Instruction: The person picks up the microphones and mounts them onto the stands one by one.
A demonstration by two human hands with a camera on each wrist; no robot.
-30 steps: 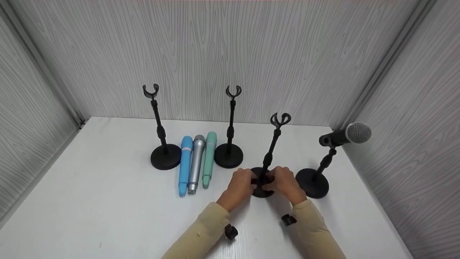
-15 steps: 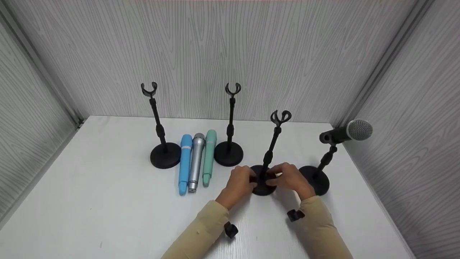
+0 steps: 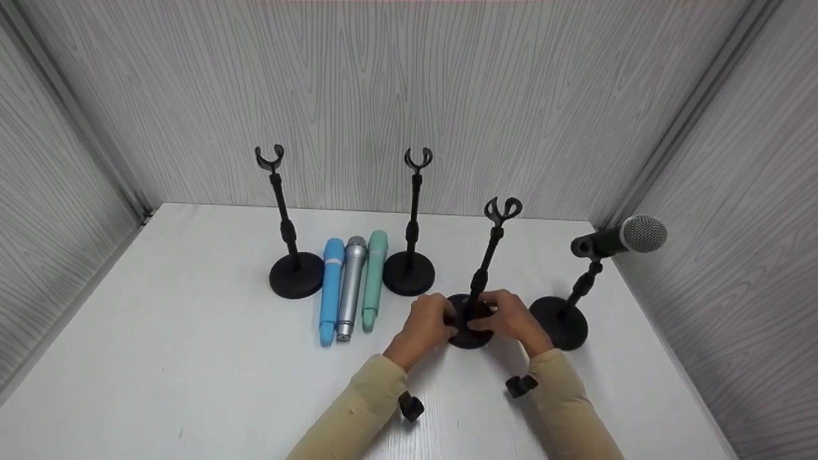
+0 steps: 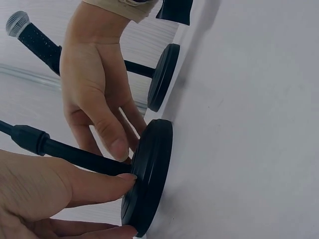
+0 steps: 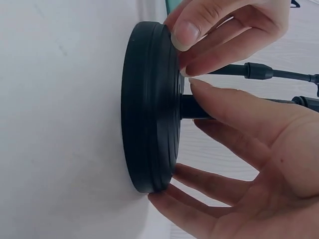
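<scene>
A black microphone stand [image 3: 484, 271] with an empty clip stands on the white table [image 3: 192, 358], right of the middle. My left hand [image 3: 427, 322] and right hand [image 3: 511, 319] grip its round base [image 3: 470, 335] from either side. In the left wrist view my left hand [image 4: 40, 194] puts its fingertips on the base [image 4: 149, 174] rim, and the right hand [image 4: 94, 84] holds the far side. In the right wrist view my right hand [image 5: 249, 164] has its thumb by the pole and its fingers under the base [image 5: 149, 104]. The left hand [image 5: 229, 25] pinches the rim.
A stand [image 3: 561, 319] holding a black microphone [image 3: 618, 237] is close to the right, near the wall. Two empty stands [image 3: 295, 275] [image 3: 409, 273] are behind to the left. Between them lie a blue [image 3: 331, 291], a silver [image 3: 351, 287] and a green microphone [image 3: 372, 281].
The gripped stand has shifted slightly away from me with both hands still on its base. My right hand's fingers have moved round the base a little.
</scene>
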